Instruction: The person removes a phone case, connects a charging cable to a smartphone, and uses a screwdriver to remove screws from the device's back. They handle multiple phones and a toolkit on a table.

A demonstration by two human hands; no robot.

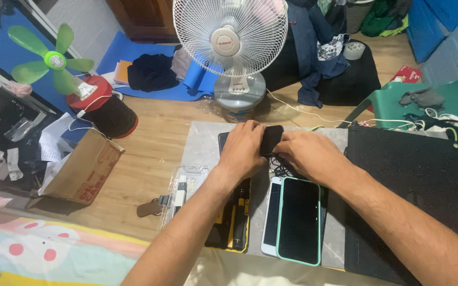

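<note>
My left hand (244,150) and my right hand (311,154) meet over a small black flat object (271,139) at the far end of a grey mat (202,143), and both grip it. A dark cable lies bunched under the hands. Nearer to me lie two phones face up side by side: one in a mint green case (299,220) and a white one (271,217) partly beneath it. A black and yellow tool case (235,225) sits under my left forearm.
A white table fan (231,42) stands beyond the mat. A small green fan (54,59) on a red and black base, a cardboard box (83,169) and a clear plastic pack (184,188) are on the left. A black pad (414,185) and green chair (425,106) are on the right.
</note>
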